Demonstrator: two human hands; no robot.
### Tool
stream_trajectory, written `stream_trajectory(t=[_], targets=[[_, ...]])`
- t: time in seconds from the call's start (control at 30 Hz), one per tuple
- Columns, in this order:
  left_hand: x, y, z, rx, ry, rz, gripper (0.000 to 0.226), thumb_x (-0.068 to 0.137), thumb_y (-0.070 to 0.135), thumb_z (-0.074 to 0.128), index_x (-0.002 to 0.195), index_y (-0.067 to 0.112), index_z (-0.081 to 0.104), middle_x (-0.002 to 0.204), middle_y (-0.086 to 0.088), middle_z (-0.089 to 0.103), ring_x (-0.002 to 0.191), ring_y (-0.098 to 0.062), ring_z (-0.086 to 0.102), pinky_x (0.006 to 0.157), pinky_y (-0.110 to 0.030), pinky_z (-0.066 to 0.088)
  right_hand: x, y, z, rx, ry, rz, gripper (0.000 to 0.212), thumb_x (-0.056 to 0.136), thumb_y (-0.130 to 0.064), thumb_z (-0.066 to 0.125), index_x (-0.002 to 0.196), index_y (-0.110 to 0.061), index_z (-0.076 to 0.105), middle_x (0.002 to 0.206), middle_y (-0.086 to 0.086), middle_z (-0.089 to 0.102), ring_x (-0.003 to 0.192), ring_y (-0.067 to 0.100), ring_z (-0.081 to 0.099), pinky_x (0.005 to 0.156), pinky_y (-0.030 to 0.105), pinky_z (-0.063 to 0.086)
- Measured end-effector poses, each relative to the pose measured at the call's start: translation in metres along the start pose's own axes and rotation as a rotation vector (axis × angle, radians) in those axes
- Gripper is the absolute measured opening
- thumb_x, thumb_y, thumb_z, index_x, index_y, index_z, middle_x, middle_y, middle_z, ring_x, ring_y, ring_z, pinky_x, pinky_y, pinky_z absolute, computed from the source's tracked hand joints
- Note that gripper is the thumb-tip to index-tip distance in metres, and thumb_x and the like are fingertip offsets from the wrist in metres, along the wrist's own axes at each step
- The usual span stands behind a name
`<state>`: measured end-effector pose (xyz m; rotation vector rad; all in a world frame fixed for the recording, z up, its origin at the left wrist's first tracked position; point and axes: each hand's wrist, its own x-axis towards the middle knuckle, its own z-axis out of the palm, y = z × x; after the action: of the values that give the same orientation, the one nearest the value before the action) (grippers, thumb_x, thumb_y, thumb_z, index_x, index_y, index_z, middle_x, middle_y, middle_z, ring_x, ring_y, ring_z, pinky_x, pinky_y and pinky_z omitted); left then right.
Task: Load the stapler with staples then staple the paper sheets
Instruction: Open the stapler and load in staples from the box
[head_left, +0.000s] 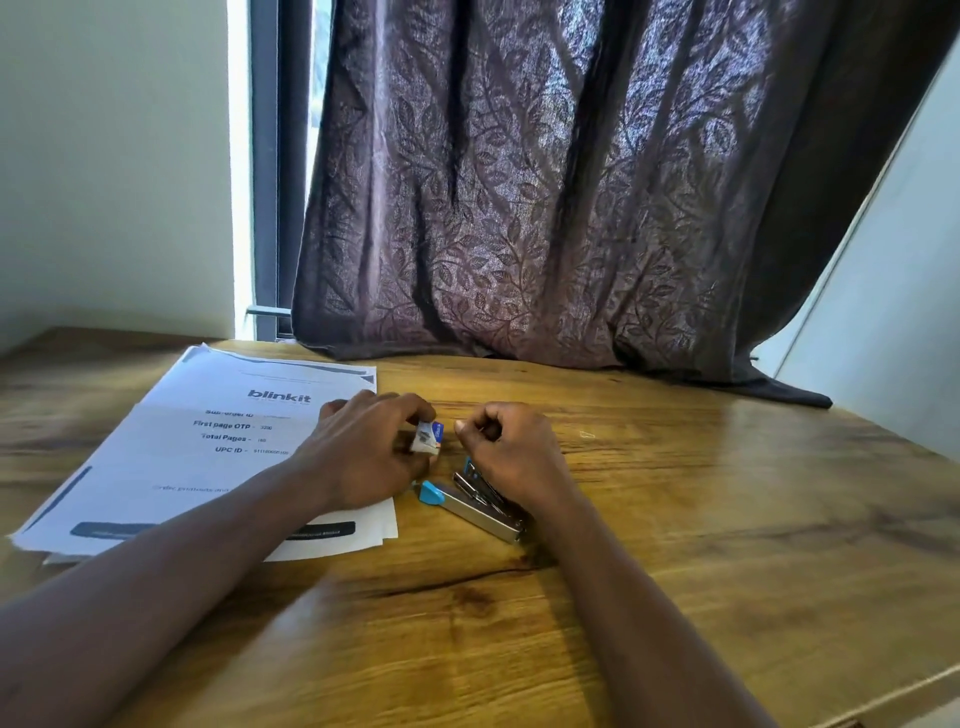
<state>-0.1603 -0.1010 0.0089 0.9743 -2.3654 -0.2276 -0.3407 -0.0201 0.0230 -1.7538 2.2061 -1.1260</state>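
Your left hand (363, 452) pinches a small blue-and-white staple box (428, 436) between thumb and fingertips; the heel of that hand lies over the right edge of the paper sheets (208, 447). Your right hand (511, 447) sits just right of the box, fingers curled in toward the palm; whether it holds any staples I cannot tell, the detail is too small and blurred. The stapler (470, 506) lies on the tabletop (701, 545) on the near side of the box, swung open, blue tip pointing left; its right end is hidden under your right wrist; it sits just beside the sheets' near right corner, not on them. The sheets are stacked flat, left of centre, printed side up. A dark leaf-patterned curtain (571, 182) hangs at the far edge; its hem rests on the wood.
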Motion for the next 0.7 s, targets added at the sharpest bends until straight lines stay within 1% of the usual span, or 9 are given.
stream_trajectory(t=[0.1, 0.23, 0.33, 0.4, 0.47, 0.5, 0.57, 0.63, 0.7], targets=[[0.002, -0.002, 0.001, -0.028, -0.045, -0.023, 0.045, 0.084, 0.053, 0.07, 0.124, 0.041, 0.057, 0.119, 0.014, 0.061, 0.116, -0.015, 0.053, 0.095, -0.043, 0.037, -0.002, -0.001, -0.001, -0.019, -0.014, -0.01, 0.016, 0.093, -0.041, 0.065, 0.089, -0.027, 0.072, 0.08, -0.011, 0.07, 0.077, 0.007, 0.065, 0.075, 0.041, 0.06], [0.001, -0.001, 0.0, -0.053, -0.044, -0.021, 0.049, 0.083, 0.054, 0.072, 0.127, 0.041, 0.057, 0.123, 0.013, 0.063, 0.117, -0.015, 0.056, 0.097, -0.042, 0.039, -0.008, 0.0, -0.002, -0.028, -0.008, -0.017, 0.016, 0.094, -0.041, 0.064, 0.088, -0.027, 0.071, 0.079, -0.011, 0.069, 0.076, 0.006, 0.064, 0.075, 0.042, 0.06], [0.001, 0.004, -0.01, -0.043, -0.018, -0.018, 0.051, 0.084, 0.054, 0.071, 0.13, 0.039, 0.057, 0.13, 0.011, 0.062, 0.121, -0.015, 0.056, 0.103, -0.045, 0.039, -0.016, 0.0, -0.006, -0.029, 0.006, 0.004, 0.025, 0.094, -0.049, 0.061, 0.086, -0.027, 0.072, 0.077, -0.01, 0.069, 0.075, 0.007, 0.064, 0.074, 0.043, 0.059], [0.003, 0.006, -0.02, 0.019, 0.009, 0.02, 0.045, 0.084, 0.055, 0.07, 0.125, 0.039, 0.061, 0.126, 0.012, 0.063, 0.119, -0.014, 0.057, 0.104, -0.045, 0.038, -0.023, 0.0, -0.009, -0.046, 0.001, 0.021, 0.033, 0.091, -0.056, 0.059, 0.084, -0.027, 0.072, 0.076, -0.01, 0.07, 0.074, 0.008, 0.065, 0.071, 0.042, 0.058], [0.004, 0.006, -0.03, 0.059, 0.001, 0.078, 0.036, 0.083, 0.055, 0.071, 0.115, 0.038, 0.066, 0.113, 0.015, 0.065, 0.107, -0.01, 0.059, 0.099, -0.041, 0.041, -0.032, 0.002, -0.014, -0.031, -0.028, 0.029, 0.035, 0.087, -0.06, 0.059, 0.082, -0.027, 0.072, 0.075, -0.009, 0.071, 0.073, 0.008, 0.066, 0.067, 0.038, 0.057], [0.004, 0.006, -0.034, 0.062, -0.027, 0.105, 0.033, 0.083, 0.055, 0.071, 0.11, 0.037, 0.068, 0.108, 0.016, 0.065, 0.101, -0.008, 0.058, 0.094, -0.038, 0.043, -0.035, 0.003, -0.016, -0.001, -0.05, 0.028, 0.035, 0.086, -0.059, 0.06, 0.082, -0.027, 0.073, 0.074, -0.009, 0.071, 0.072, 0.007, 0.066, 0.066, 0.036, 0.056], [0.0, 0.002, -0.037, 0.067, -0.087, 0.153, 0.029, 0.082, 0.055, 0.072, 0.104, 0.036, 0.07, 0.101, 0.018, 0.063, 0.092, -0.004, 0.054, 0.083, -0.034, 0.041, -0.04, 0.006, -0.021, 0.065, -0.097, 0.013, 0.031, 0.085, -0.056, 0.063, 0.083, -0.027, 0.075, 0.075, -0.009, 0.073, 0.072, 0.005, 0.067, 0.066, 0.031, 0.055], [-0.005, -0.001, -0.038, 0.104, -0.118, 0.19, 0.025, 0.081, 0.057, 0.071, 0.096, 0.037, 0.07, 0.097, 0.021, 0.063, 0.09, -0.002, 0.053, 0.082, -0.032, 0.038, -0.044, 0.008, -0.027, 0.12, -0.129, -0.005, 0.026, 0.085, -0.053, 0.069, 0.084, -0.028, 0.076, 0.077, -0.013, 0.074, 0.073, 0.0, 0.067, 0.062, 0.02, 0.049], [-0.008, -0.001, -0.04, 0.131, -0.158, 0.201, 0.028, 0.077, 0.062, 0.067, 0.09, 0.037, 0.07, 0.092, 0.024, 0.063, 0.086, 0.002, 0.053, 0.082, -0.032, 0.037, -0.046, 0.009, -0.028, 0.158, -0.154, -0.005, 0.023, 0.08, -0.051, 0.077, 0.086, -0.029, 0.077, 0.079, -0.016, 0.074, 0.073, -0.003, 0.067, 0.058, 0.012, 0.045]])
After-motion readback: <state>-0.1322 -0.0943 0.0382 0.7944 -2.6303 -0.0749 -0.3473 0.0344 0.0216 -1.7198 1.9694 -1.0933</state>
